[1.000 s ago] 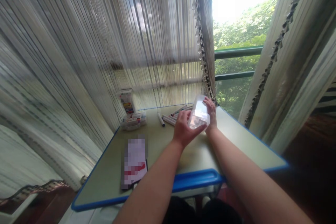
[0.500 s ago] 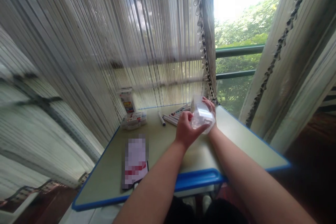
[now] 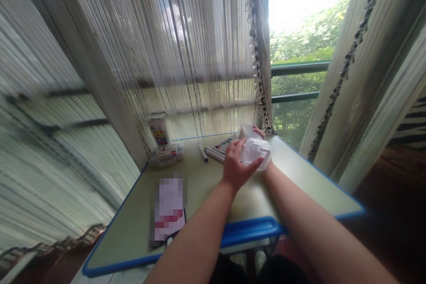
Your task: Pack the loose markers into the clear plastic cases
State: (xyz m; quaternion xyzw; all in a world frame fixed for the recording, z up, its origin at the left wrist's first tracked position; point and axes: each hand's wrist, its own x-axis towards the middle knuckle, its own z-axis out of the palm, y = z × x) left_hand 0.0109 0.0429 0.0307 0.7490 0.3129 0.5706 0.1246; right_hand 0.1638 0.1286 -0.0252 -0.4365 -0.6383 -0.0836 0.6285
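A clear plastic container (image 3: 255, 151) is held above the table between both hands, tilted with one end toward me. My left hand (image 3: 237, 164) grips its near left end, thumb across the end face and fingers along the side. Around the far right side is my right hand (image 3: 259, 132), mostly hidden behind the container; a few fingertips show at its far edge. Just left of the container and partly behind my left hand lie several white markers (image 3: 214, 154). One marker (image 3: 203, 152) lies a little apart from them.
The pale table (image 3: 199, 195) has a blue rim. At its back left stand an upright clear box (image 3: 157, 128) and a low clear case (image 3: 169, 153). A blurred-out flat item (image 3: 168, 208) lies front left. String curtains (image 3: 199, 53) hang behind the table.
The container has tipped so that its near end faces me more. My right fingers have slid farther behind it. The view has shifted slightly.
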